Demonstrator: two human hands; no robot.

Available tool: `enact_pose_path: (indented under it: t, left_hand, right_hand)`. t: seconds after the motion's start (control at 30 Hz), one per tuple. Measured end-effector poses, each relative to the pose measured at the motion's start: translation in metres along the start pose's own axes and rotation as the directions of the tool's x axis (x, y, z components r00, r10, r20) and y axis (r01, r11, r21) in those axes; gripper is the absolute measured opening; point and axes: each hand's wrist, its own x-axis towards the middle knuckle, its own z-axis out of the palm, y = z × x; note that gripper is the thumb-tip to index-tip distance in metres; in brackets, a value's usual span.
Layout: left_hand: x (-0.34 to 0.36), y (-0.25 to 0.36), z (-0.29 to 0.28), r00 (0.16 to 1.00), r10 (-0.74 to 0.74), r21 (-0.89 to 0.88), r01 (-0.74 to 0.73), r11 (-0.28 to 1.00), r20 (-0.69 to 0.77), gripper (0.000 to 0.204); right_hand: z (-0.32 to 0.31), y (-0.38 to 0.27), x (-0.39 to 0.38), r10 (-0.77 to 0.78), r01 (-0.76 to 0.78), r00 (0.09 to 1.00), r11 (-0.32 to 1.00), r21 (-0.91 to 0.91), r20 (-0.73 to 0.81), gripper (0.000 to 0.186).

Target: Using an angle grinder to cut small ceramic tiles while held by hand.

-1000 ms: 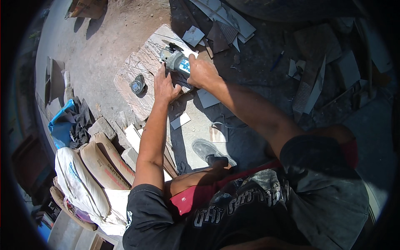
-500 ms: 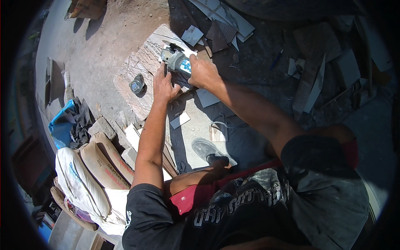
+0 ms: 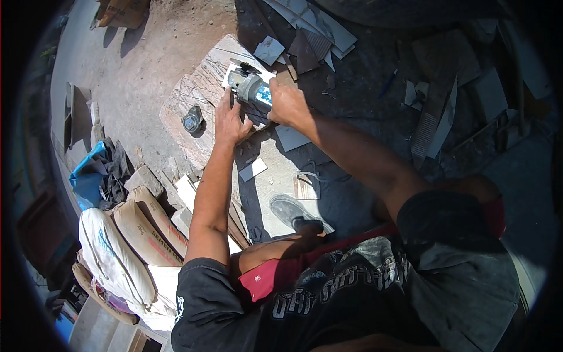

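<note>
My right hand is closed round the body of a grey-green angle grinder, whose disc points away from me. Under the grinder's head lies a white tile piece, partly hidden by the tool. My left hand rests at the tile's near left edge, fingers stretched toward it and thumb spread apart; the exact fingertip contact is hard to see. Both lie over a scored, pinkish slab. A compact grey case with a blue face, like a tape measure, sits on the slab left of my left hand.
Tile offcuts lie beyond the slab, and more broken tile is at the right. Filled sacks and a blue bag stand at the left. A cable runs near my shoe.
The grinder has shifted slightly, and a little more of the white tile shows at its left. Both hands stay in nearly the same place.
</note>
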Motion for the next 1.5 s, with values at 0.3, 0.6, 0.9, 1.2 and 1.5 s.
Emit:
enact_pose_path:
  t: [0.3,0.6,0.9,1.2,1.5]
  left_hand:
    - [0.0,0.0,-0.002,0.999,0.029,0.016,-0.029,0.999,-0.02,0.071]
    - [0.0,0.002,-0.004,1.0,0.022,0.024,-0.022,0.999,0.0,0.081]
    - [0.002,0.007,-0.004,1.0,0.016,-0.007,-0.016,1.0,-0.006,0.079]
    - [-0.001,0.002,-0.003,1.0,0.023,0.009,-0.023,1.0,-0.006,0.082]
    - [0.0,-0.003,-0.002,1.0,0.022,0.02,-0.022,1.0,0.017,0.087]
  right_hand:
    - [0.011,0.01,0.002,-0.009,0.009,1.0,1.0,-0.02,0.012,0.062]
    - [0.016,0.019,0.0,-0.059,0.059,0.998,0.998,0.025,-0.009,0.069]
    - [0.019,0.028,-0.002,-0.052,0.053,0.998,0.998,0.038,-0.037,0.071]
    - [0.005,0.025,-0.011,-0.034,0.033,0.999,0.998,0.058,0.02,0.065]
    - [0.003,0.025,-0.013,0.002,-0.003,0.999,1.0,0.022,0.037,0.061]
